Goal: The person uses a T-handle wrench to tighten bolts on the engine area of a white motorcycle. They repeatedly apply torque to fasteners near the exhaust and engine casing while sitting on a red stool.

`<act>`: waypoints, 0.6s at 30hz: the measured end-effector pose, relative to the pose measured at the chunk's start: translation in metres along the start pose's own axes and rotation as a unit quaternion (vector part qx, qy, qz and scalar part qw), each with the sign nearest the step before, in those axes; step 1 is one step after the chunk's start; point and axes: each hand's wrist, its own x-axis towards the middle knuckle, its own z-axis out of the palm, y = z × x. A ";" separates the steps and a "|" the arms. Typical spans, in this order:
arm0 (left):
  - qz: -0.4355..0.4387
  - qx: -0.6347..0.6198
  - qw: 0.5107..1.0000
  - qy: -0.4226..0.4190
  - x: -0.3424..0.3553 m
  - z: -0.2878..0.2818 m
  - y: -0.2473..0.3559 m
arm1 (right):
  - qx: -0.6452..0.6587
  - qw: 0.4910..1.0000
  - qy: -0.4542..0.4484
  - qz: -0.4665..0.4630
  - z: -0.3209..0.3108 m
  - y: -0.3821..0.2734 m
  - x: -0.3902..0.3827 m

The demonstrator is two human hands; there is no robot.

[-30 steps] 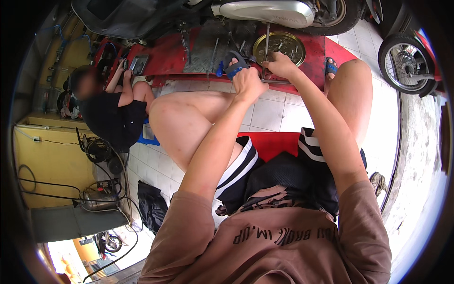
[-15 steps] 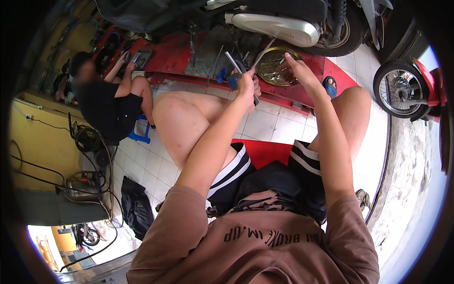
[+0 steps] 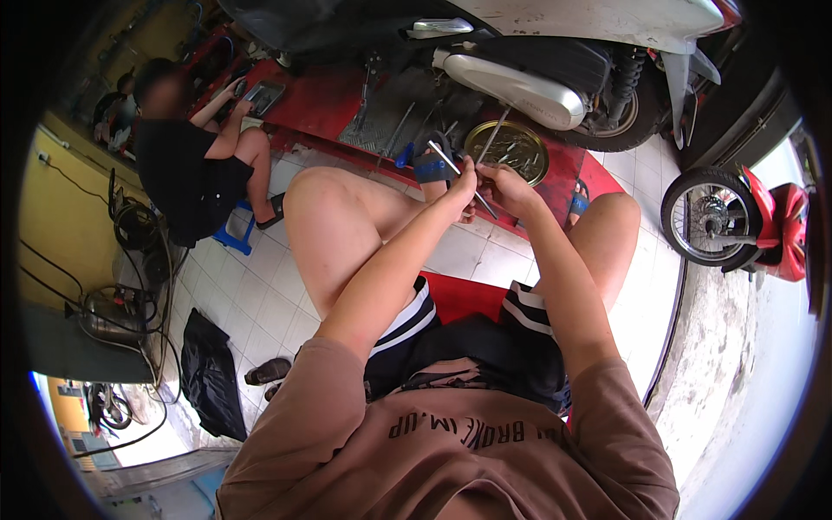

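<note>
My left hand point(image 3: 464, 191) is wrapped round a T-handle wrench point(image 3: 493, 137), whose silver crossbar slants through the fist. The long thin shaft points away, over the edge of a round gold-coloured tray point(image 3: 543, 165). Close beside it, my right hand point(image 3: 510, 188) has its fingers closed at the base of the shaft, where it meets the bar. Whether a small part is also between those fingers is hidden. Several small metal pieces point(image 3: 520, 160), like bolts, lie in the tray, which sits just beyond my hands on a red platform point(image 3: 316, 104).
A motorcycle point(image 3: 520, 87) stands on the platform past the tray. Tools point(image 3: 400, 121) lie on its ridged metal plate. On the left a co-worker point(image 3: 178, 147) sits on a blue stool point(image 3: 234, 238). A red motorcycle point(image 3: 737, 212) is at right; a black bag point(image 3: 208, 373) lies on the tiles.
My right hand has left the space over the tray, moved left and closed at the wrench beside my left hand. My left hand has shifted slightly nearer. The whole view has shifted too.
</note>
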 end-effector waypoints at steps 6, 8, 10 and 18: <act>0.102 0.061 0.987 0.109 0.003 -0.024 -0.011 | 0.082 0.996 -0.004 0.046 0.016 0.015 0.026; 0.314 0.137 0.876 0.340 -0.008 -0.020 -0.013 | 0.091 0.994 -0.012 0.058 0.016 0.015 0.031; 0.397 0.183 0.812 0.386 -0.045 -0.013 -0.008 | 0.078 0.995 0.006 0.063 0.005 0.015 0.031; 0.279 0.375 0.798 0.381 -0.074 -0.007 -0.020 | 0.009 0.998 -0.016 0.056 0.016 -0.013 0.021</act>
